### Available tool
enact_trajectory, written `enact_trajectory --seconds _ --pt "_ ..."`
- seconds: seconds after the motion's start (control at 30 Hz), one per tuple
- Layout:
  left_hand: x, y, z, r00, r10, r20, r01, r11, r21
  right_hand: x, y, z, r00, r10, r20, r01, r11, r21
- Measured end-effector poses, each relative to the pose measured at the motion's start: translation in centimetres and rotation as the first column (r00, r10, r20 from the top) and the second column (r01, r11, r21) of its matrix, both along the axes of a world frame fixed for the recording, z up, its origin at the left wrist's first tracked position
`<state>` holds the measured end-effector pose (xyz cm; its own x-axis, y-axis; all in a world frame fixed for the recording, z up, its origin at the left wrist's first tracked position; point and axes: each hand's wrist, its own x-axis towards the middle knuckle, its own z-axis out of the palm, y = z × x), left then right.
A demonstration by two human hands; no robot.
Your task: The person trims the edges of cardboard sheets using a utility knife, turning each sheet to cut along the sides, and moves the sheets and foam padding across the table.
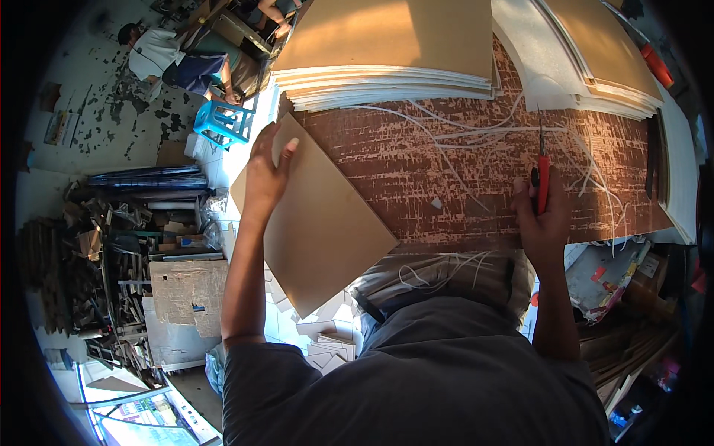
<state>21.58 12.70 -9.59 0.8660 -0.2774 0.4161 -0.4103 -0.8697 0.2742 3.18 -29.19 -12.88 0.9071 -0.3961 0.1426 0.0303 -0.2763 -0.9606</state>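
Note:
My left hand (pixel 264 175) grips the far left edge of a tan rectangular board (pixel 320 223), which juts over the left edge of the worn brown worktable (pixel 461 171). At the table's near edge my right hand (pixel 541 215) is closed on a red-handled cutting knife (pixel 542 175), its thin blade pointing away from me. Thin white offcut strips (pixel 476 134) lie scattered over the table between the two hands.
A thick stack of tan-faced white sheets (pixel 387 74) fills the far side, with a second stack (pixel 595 67) at the far right. A blue plastic stool (pixel 223 123) and a crouching person (pixel 175 63) are on the floor far left. Scrap piles (pixel 126 245) lie left.

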Motion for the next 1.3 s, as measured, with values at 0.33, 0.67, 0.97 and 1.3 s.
enact_trajectory --seconds 0.33,0.67,0.97,1.3 --pt "-2.6 -1.7 -3.4 0.984 0.096 -0.151 -0.063 0.977 0.205 0.3 0.2 0.2 0.999 -0.042 0.016 0.043 0.990 -0.131" --pt "-6.9 -4.2 -2.3 0.968 0.083 -0.236 -0.021 0.967 0.256 0.1 0.2 0.0 0.999 -0.051 -0.003 0.051 0.995 -0.084" --pt "-7.7 -4.3 -2.7 0.974 0.088 -0.211 -0.028 0.962 0.272 0.9 2.7 2.7 0.975 0.184 0.124 -0.087 0.832 -0.548" --pt "-7.2 -3.6 -2.7 0.982 0.038 -0.186 -0.002 0.982 0.189 11.8 13.6 3.3 0.803 0.585 0.117 -0.500 0.767 -0.402"
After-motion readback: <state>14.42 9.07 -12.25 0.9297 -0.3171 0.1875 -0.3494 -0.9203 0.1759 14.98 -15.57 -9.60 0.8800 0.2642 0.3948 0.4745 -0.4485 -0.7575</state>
